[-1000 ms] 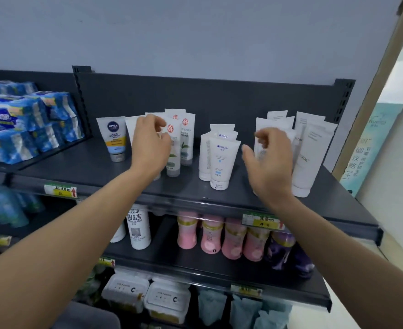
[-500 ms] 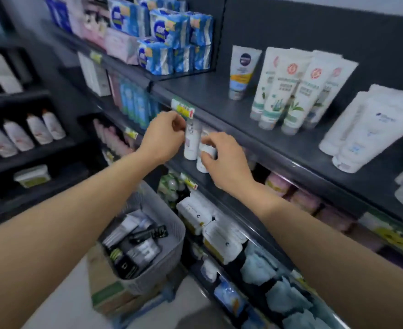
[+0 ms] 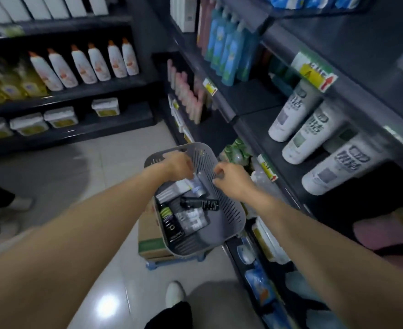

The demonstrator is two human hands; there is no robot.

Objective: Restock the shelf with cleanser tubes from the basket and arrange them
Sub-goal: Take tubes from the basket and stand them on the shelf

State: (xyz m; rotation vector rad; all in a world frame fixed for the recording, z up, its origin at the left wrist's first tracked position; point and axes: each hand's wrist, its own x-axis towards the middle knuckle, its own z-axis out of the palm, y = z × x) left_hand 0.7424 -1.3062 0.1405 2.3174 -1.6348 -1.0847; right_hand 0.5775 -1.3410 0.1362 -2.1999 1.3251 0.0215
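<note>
The cleanser tubes lie loose in the grey perforated basket, which sits on a cardboard box on the floor, just beside the low end of the dark shelf unit. They are piled across one another: a white tube near the far end, a black tube lying crosswise over the others, a dark one with a green band against the near wall, and a grey tube beside it.

The left hand reaches down over the far part of the heap, fingers curled toward the white tube; whether they already pinch it I cannot tell. The right hand hangs at the basket's right wall, fingers bent inward and loosely gathered, holding nothing I can make out.

The risk, as I judge it, lies in the overlap: drawing out a lower tube could drag the crosswise black one along and spill it over the rim. The basket also overhangs its box, so a downward press on the wall might tip it
</note>
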